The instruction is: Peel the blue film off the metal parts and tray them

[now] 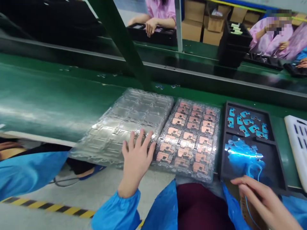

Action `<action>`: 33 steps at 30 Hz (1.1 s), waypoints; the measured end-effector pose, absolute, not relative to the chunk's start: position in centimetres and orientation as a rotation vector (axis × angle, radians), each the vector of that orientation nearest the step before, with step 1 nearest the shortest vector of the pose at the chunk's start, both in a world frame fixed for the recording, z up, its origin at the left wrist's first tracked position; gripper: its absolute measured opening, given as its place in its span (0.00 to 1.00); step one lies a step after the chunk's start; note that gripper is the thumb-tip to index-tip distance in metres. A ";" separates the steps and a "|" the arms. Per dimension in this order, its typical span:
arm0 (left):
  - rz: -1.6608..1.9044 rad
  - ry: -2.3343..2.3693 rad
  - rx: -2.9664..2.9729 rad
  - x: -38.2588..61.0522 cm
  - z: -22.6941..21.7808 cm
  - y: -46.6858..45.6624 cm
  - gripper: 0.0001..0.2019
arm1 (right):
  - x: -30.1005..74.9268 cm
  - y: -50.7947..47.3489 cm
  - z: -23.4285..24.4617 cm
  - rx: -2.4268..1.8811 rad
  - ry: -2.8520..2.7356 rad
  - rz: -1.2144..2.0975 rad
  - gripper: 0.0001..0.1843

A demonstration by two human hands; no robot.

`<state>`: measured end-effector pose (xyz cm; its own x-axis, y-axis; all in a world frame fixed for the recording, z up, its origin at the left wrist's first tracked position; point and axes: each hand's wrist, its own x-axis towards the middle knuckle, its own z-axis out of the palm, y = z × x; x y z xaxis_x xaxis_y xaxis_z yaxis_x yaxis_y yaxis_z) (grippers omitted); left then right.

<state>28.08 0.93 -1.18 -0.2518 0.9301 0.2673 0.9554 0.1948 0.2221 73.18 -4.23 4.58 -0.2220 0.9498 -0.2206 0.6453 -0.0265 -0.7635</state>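
Observation:
My left hand (137,153) is open, fingers spread, with its fingertips over the right part of a stack of clear plastic trays (120,127). The stack's moulded pockets look bare. Close to its right lies another clear tray (214,150) holding rows of copper-coloured parts (188,137). My right hand (261,198) is at the lower right, just in front of a black tray (279,166). Its fingers are loosely bent, tips slightly apart, with nothing visible between them. A thin blue cord (260,172) loops behind these fingers; where it attaches is hidden.
The black tray holds small blue parts (248,122) and a shiny blue pile (244,153). A white slotted rack (297,143) stands at the right edge. A green post (120,35) crosses above the green bench (48,86). Co-workers sit opposite; a blue sleeve (33,172) is at left.

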 end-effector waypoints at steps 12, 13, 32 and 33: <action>-0.804 -1.963 -2.067 30.6 -0.6 -1.2 0.21 | 63.5 -1.2 -2.2 -1.841 -1.920 0.683 0.28; -0.792 -1.867 -2.181 31.3 -1.0 -2.0 0.22 | 63.1 -1.1 -2.1 -1.820 -1.935 0.721 0.27; -1.412 -1.079 -3.347 46.4 0.9 -7.7 0.25 | 75.6 -17.8 6.3 -1.584 -0.850 1.270 0.19; -1.395 -1.213 -3.537 49.0 0.5 -8.2 0.20 | 74.8 -18.2 4.6 -1.625 -0.787 1.163 0.18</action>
<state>48.98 -8.16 0.49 0.6435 0.7099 0.2862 0.1849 -0.5070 0.8419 74.77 -18.24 4.62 0.3389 0.8825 -0.3259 -0.0255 -0.3377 -0.9409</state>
